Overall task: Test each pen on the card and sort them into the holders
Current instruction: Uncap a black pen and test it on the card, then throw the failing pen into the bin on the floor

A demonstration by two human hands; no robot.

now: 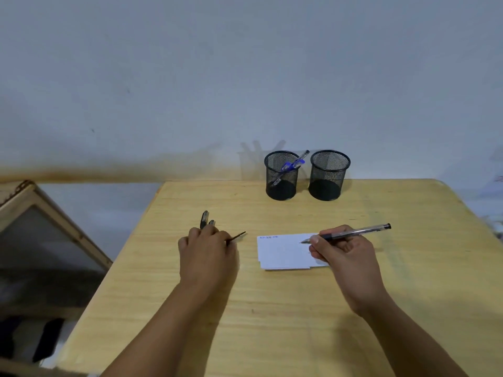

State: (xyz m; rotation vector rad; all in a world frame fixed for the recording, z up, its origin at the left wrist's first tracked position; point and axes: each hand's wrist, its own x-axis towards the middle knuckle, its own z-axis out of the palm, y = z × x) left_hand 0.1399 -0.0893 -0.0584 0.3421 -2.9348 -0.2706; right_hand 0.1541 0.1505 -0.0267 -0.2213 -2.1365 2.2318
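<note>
A white card (283, 251) lies on the wooden table (272, 308), with small blue scribbles at its top left corner. My right hand (345, 254) grips a clear black pen (353, 232) in a writing hold, its tip just above the card's right part. My left hand (206, 251) lies left of the card over loose pens (204, 217) and pinches a thin dark piece (238, 236) that sticks out to the right. Two black mesh holders stand at the back: the left holder (281, 175) has blue pens (292, 165) in it, the right holder (328, 174) looks empty.
A wooden-framed panel (49, 221) leans left of the table, beyond its left edge. The wall rises right behind the holders. Dark items lie on the floor at lower left.
</note>
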